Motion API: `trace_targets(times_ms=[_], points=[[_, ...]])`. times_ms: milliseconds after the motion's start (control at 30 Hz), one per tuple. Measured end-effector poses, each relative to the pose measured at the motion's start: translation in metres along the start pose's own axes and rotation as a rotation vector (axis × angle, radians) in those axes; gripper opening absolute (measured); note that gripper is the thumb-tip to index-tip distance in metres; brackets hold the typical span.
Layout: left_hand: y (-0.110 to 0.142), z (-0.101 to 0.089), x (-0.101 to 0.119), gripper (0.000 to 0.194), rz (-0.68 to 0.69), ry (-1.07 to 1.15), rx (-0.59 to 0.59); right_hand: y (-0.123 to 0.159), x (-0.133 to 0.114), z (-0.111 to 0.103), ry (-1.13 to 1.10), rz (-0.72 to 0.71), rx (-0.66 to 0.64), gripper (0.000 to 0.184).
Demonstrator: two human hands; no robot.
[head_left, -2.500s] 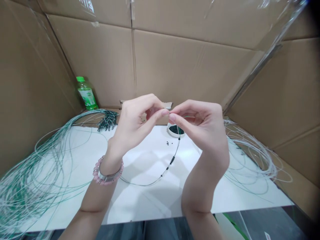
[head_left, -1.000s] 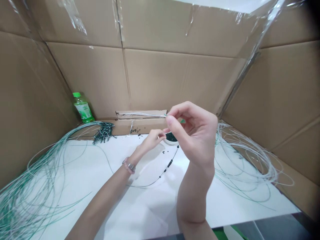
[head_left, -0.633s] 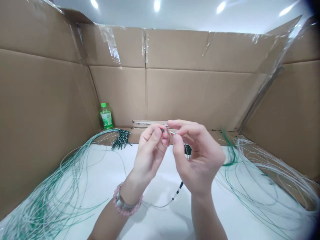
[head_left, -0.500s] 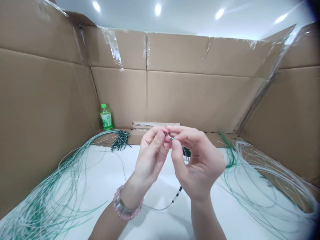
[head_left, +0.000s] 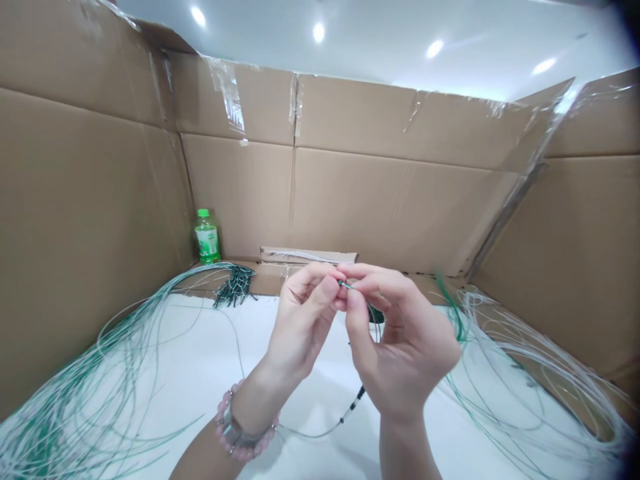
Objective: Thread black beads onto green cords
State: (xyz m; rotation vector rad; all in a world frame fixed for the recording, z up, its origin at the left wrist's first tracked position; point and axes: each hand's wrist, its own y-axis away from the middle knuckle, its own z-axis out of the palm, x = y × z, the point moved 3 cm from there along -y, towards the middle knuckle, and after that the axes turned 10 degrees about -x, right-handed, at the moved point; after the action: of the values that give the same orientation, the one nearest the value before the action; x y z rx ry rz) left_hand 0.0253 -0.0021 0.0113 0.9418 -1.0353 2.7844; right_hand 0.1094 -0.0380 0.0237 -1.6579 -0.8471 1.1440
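Note:
Between thumb and finger, my left hand (head_left: 306, 320) pinches a small dark bead (head_left: 341, 283). My right hand (head_left: 400, 333) is closed on the tip of a thin green and white cord (head_left: 349, 287), and that tip meets the bead. The fingertips of both hands touch or nearly touch. Below my right hand the cord hangs in a loop, with several black beads (head_left: 358, 398) strung along it. Partly hidden behind my right hand is a dish of dark beads (head_left: 376, 315).
Bundled green and white cords (head_left: 125, 353) spread over the left of the white tabletop (head_left: 200, 373), their dark beaded ends (head_left: 235, 285) at the back. More loose cords (head_left: 540, 360) lie right. A green bottle (head_left: 207, 237) stands in the back left corner, against cardboard walls (head_left: 350, 200).
My left hand went to the bead dish and came back with a bead. The cord tip and bead have since come together. The view has tilted up, showing ceiling lights.

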Motion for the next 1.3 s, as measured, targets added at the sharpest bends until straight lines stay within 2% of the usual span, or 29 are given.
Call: trace_targets(times_ms=[167, 367, 433, 533, 667, 833, 933, 1033, 1300], points=[[0.001, -0.006, 0.0, 0.006, 0.115, -0.179, -0.03, 0.0, 0.0, -0.003, -0.039, 0.025, 0.0, 0.027], [-0.001, -0.014, 0.006, 0.01, 0.272, -0.45, -0.221, -0.005, 0.006, -0.01, -0.216, 0.186, -0.053, 0.016], [-0.002, -0.015, 0.009, 0.012, 0.312, -0.508, -0.242, -0.008, 0.008, -0.012, -0.234, 0.207, -0.07, 0.012], [-0.003, -0.015, 0.014, 0.01, 0.362, -0.585, -0.222, -0.011, 0.012, -0.013, -0.236, 0.245, -0.133, 0.009], [-0.004, -0.016, 0.016, 0.005, 0.347, -0.623, -0.215, -0.011, 0.017, -0.013, -0.309, 0.272, -0.198, 0.008], [-0.006, -0.016, 0.016, 0.005, 0.328, -0.598, -0.233, -0.01, 0.017, -0.012, -0.34, 0.289, -0.159, 0.007], [-0.007, -0.016, 0.017, 0.006, 0.367, -0.612, -0.234, -0.011, 0.017, -0.009, -0.37, 0.287, -0.166, 0.007], [-0.008, -0.017, 0.018, 0.005, 0.429, -0.676, -0.183, -0.011, 0.017, -0.007, -0.375, 0.274, -0.131, 0.008], [-0.009, -0.021, 0.021, 0.006, 0.543, -0.744, -0.145, -0.009, 0.015, -0.006, -0.193, 0.217, -0.061, 0.011]])
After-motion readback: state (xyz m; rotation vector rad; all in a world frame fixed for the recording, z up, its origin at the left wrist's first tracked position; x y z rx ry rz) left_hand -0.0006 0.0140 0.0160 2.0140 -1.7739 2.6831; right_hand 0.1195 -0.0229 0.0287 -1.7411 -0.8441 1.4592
